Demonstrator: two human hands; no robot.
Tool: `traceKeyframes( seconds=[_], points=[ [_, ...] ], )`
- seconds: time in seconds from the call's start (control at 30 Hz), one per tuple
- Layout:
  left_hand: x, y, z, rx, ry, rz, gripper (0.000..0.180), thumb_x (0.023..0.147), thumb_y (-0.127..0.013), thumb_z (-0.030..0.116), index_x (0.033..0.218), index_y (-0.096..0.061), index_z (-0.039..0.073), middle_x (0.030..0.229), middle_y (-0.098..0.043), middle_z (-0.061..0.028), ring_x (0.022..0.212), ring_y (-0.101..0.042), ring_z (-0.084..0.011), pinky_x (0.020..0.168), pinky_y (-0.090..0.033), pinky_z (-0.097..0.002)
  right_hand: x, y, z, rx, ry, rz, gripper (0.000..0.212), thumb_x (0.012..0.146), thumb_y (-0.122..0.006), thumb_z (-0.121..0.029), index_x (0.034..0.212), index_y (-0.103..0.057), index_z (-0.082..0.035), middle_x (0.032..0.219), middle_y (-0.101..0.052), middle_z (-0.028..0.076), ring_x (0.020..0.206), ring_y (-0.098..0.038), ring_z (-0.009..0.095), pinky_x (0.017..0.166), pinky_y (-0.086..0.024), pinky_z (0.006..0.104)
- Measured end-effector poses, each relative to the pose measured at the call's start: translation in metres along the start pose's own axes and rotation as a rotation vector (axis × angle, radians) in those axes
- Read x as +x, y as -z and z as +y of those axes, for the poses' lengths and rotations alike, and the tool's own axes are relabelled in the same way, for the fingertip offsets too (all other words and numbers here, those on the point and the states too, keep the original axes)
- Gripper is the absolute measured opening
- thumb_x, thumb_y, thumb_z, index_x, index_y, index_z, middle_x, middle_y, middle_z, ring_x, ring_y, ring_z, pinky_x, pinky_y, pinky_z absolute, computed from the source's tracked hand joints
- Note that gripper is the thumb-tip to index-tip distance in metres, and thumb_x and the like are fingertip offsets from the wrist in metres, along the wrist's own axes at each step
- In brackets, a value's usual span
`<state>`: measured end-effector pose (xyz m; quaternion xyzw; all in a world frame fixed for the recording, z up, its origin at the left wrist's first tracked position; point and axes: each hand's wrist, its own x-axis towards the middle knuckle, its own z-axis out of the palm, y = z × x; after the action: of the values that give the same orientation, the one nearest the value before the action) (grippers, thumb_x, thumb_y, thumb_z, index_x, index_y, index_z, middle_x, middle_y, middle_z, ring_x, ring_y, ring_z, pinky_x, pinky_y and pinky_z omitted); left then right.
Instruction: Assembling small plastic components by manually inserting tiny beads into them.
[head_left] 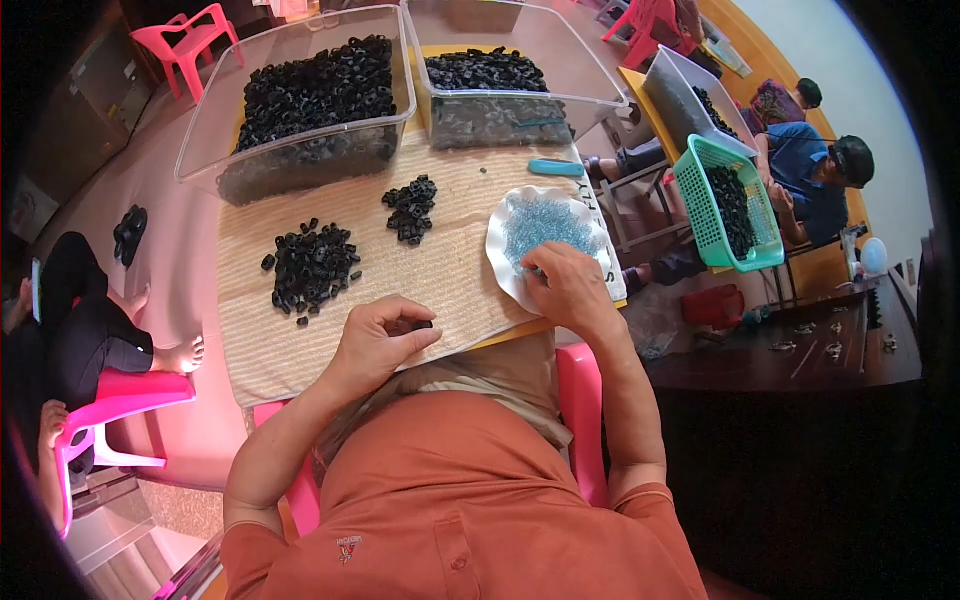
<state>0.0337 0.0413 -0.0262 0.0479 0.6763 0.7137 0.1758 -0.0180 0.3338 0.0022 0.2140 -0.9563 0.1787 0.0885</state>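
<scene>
Near the table's front edge, my left hand is closed in a pinch on a small black plastic part. My right hand reaches into a white scalloped dish full of small clear bluish pieces. Its fingers are drawn together among these pieces, and what they grip, if anything, is hidden. Left of the dish lie two loose heaps of black plastic parts: a larger heap and a smaller heap farther back.
Two clear bins of black parts stand along the table's far side. A blue tool lies behind the dish. At right, a person sits by a green basket; another person sits at left on a pink chair.
</scene>
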Motion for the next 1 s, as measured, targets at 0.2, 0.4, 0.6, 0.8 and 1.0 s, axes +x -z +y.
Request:
traceKeyframes(
  seconds=[0.2,0.4,0.6,0.8,1.0],
  points=[
    [0.002,-0.003,0.005,0.056,-0.008,-0.019,0.019,0.086,-0.08,0.008,0.102,-0.073,0.0,0.089,-0.072,-0.0013,0.079,-0.064,-0.0058,0.069,-0.052,-0.0221,-0.002,-0.004,0.003,0.004,0.036,0.072,0.012,0.079,-0.069,-0.003,0.09,-0.066,-0.004,0.086,-0.068,0.014,0.084,-0.068,0.034,0.074,-0.054,0.0412],
    [0.014,-0.015,0.012,0.107,-0.043,-0.036,0.017,0.088,-0.078,0.01,0.101,-0.074,0.0,0.088,-0.072,-0.002,0.078,-0.064,-0.0059,0.069,-0.052,-0.0225,-0.003,-0.002,0.007,0.143,0.051,0.195,0.014,0.077,-0.069,-0.001,0.09,-0.065,-0.005,0.084,-0.067,0.014,0.081,-0.067,0.034,0.072,-0.054,0.043],
    [0.05,-0.04,0.011,-0.035,-0.027,-0.103,0.018,0.088,-0.079,0.013,0.099,-0.074,-0.001,0.083,-0.071,-0.0016,0.074,-0.064,-0.0068,0.066,-0.052,-0.0236,-0.007,-0.002,0.01,0.31,-0.073,0.204,0.013,0.08,-0.069,0.0,0.093,-0.066,-0.003,0.083,-0.068,0.014,0.074,-0.07,0.028,0.067,-0.055,0.0367],
    [0.092,-0.066,0.018,0.107,-0.182,-0.075,0.021,0.09,-0.077,0.013,0.104,-0.073,-0.003,0.082,-0.072,-0.0047,0.07,-0.064,-0.0081,0.063,-0.052,-0.0237,-0.01,-0.002,0.013,0.573,-0.16,0.212,0.012,0.086,-0.071,0.0,0.096,-0.065,-0.003,0.082,-0.07,0.011,0.073,-0.069,0.014,0.068,-0.055,0.0281],
    [0.11,-0.071,0.034,0.293,-0.224,-0.17,0.021,0.093,-0.073,0.015,0.102,-0.074,-0.004,0.08,-0.072,-0.0059,0.067,-0.065,-0.0086,0.06,-0.052,-0.0258,-0.008,0.003,0.007,0.718,-0.176,0.241,0.01,0.088,-0.071,-0.001,0.094,-0.064,-0.001,0.081,-0.069,0.004,0.074,-0.065,0.008,0.066,-0.052,0.0243]
  ],
)
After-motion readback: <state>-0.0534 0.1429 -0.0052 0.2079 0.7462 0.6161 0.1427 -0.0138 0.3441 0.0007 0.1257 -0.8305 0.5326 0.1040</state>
